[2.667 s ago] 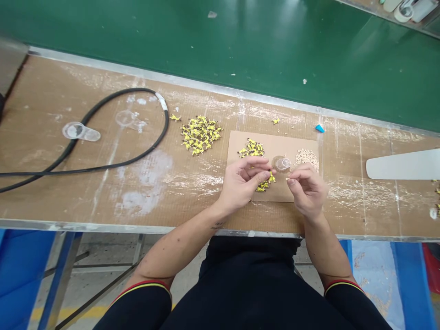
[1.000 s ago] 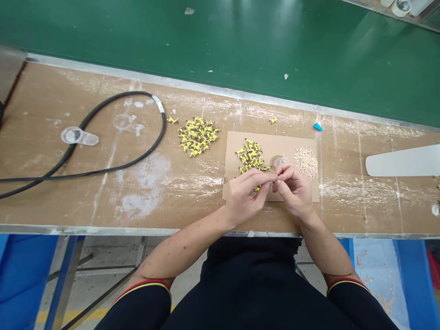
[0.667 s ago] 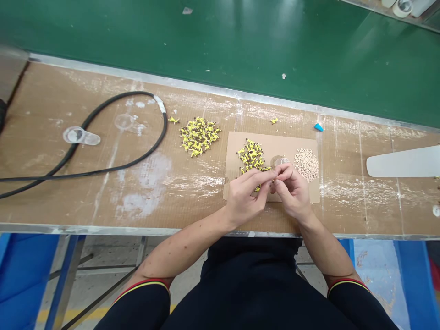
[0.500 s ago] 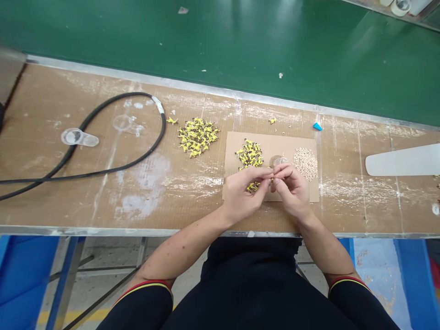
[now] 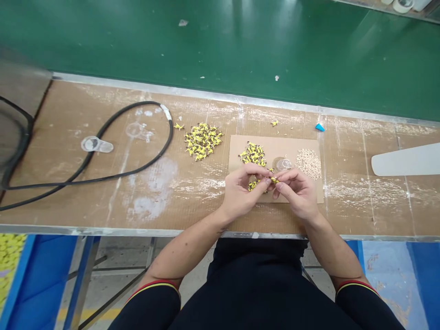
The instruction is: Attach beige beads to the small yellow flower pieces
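Observation:
My left hand (image 5: 243, 189) pinches a tiny yellow and dark figure (image 5: 274, 180) between thumb and forefinger. The fingertips of my right hand (image 5: 298, 191) close on the same figure from the other side. Both hands are above a flat cardboard sheet (image 5: 235, 156). On the sheet, a pile of similar yellow figures (image 5: 253, 153) lies just beyond my left hand, partly covered by it. Past the right fingertips sits a small round clear dish (image 5: 283, 164). Many tiny pale pink pieces (image 5: 308, 163) are spread at the sheet's right side.
A larger heap of yellow figures (image 5: 203, 141) lies left of the sheet. A black cable (image 5: 137, 170) loops across the left tabletop, near a clear plastic scoop (image 5: 97, 145). At the back is a blue cone-shaped piece (image 5: 319, 127); a white blade-like object (image 5: 405, 160) extends in from the right.
The view has shifted slightly, so the table appears further right. My fingertips have turned a little, showing more of the yellow figure between them. More of the clear dish is visible.

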The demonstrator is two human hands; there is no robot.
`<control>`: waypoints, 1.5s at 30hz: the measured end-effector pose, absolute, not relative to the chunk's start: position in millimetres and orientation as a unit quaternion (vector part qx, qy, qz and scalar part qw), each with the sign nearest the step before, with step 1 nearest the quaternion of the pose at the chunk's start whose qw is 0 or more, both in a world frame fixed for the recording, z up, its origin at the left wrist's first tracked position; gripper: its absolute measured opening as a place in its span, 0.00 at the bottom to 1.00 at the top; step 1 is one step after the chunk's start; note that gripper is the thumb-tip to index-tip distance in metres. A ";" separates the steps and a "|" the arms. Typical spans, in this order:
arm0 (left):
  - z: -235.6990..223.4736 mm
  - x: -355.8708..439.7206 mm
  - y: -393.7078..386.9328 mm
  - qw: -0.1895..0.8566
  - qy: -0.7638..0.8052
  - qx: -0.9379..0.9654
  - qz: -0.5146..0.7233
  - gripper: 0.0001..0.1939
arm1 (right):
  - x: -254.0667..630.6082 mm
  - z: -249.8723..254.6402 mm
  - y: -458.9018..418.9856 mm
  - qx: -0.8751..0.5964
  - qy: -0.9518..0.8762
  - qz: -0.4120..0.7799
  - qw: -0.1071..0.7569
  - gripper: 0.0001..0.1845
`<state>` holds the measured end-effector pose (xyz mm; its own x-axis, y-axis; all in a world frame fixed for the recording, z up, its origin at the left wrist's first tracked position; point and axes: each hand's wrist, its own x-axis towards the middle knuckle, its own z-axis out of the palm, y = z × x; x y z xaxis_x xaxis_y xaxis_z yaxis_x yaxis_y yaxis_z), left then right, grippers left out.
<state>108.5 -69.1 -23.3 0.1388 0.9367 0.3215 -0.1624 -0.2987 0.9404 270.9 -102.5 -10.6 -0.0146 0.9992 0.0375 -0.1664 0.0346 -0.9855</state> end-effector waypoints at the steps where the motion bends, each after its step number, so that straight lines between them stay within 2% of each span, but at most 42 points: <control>1: -23.6 108.4 -69.5 0.486 0.335 0.581 0.560 0.04 | 270.5 -10.6 -102.8 -0.448 -0.473 0.528 0.544 0.11; 4: -23.6 105.1 -66.6 0.471 0.345 0.597 0.550 0.03 | 271.7 -12.1 -103.8 -0.456 -0.502 0.494 0.544 0.09; 6: -24.0 97.6 -58.2 0.430 0.368 0.606 0.559 0.02 | 277.0 -13.4 -103.9 -0.470 -0.547 0.423 0.549 0.06; 8: -25.9 84.1 -43.9 0.339 0.417 0.610 0.582 0.02 | 286.5 -14.3 -102.6 -0.498 -0.597 0.297 0.555 0.05; 10: -29.7 65.7 -26.3 0.202 0.494 0.604 0.592 0.02 | 297.8 -14.5 -99.5 -0.523 -0.613 0.160 0.570 0.03; 12: -34.8 45.9 -9.4 0.085 0.556 0.608 0.560 0.04 | 307.7 -14.4 -95.5 -0.539 -0.590 0.096 0.594 0.03; 15: -42.4 24.9 7.1 0.016 0.626 0.623 0.469 0.06 | 316.8 -14.0 -90.4 -0.541 -0.562 0.065 0.622 0.05; 20: -44.5 19.7 9.9 0.070 0.662 0.661 0.346 0.07 | 329.5 -12.9 -86.9 -0.552 -0.551 0.021 0.625 0.07; 24: -35.3 14.1 2.3 0.057 0.634 0.665 0.391 0.09 | 353.1 -9.3 -85.2 -0.599 -0.531 -0.017 0.598 0.08; 26: -29.8 11.7 -2.0 0.056 0.603 0.660 0.444 0.09 | 366.6 -8.3 -84.4 -0.652 -0.549 0.010 0.522 0.08; 28: -25.0 13.8 -6.1 0.100 0.554 0.698 0.443 0.09 | 377.8 -8.7 -83.3 -0.692 -0.584 0.068 0.418 0.08; 30: -21.3 20.4 -9.8 0.174 0.487 0.776 0.360 0.09 | 385.4 -10.6 -81.8 -0.693 -0.634 0.128 0.319 0.09; 34: -20.1 34.1 -14.0 0.262 0.382 0.864 0.198 0.15 | 391.2 -14.7 -79.1 -0.667 -0.687 0.183 0.223 0.09; 38: -27.5 37.3 -13.2 0.279 0.352 0.881 0.147 0.13 | 390.1 -16.5 -79.7 -0.648 -0.709 0.208 0.187 0.05; 40: -31.3 37.8 -12.7 0.272 0.360 0.879 0.157 0.11 | 388.7 -17.7 -79.8 -0.645 -0.713 0.206 0.181 0.04; 45: -33.9 44.5 -13.9 0.261 0.374 0.870 0.187 0.14 | 384.9 -22.2 -78.1 -0.645 -0.717 0.197 0.176 0.05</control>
<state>44.5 -13.9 -33.9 0.6505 0.7482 0.1301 0.5533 -0.5843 0.5937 384.9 -78.1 -22.2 -0.1056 0.9944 -0.0013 0.8558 0.0902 -0.5094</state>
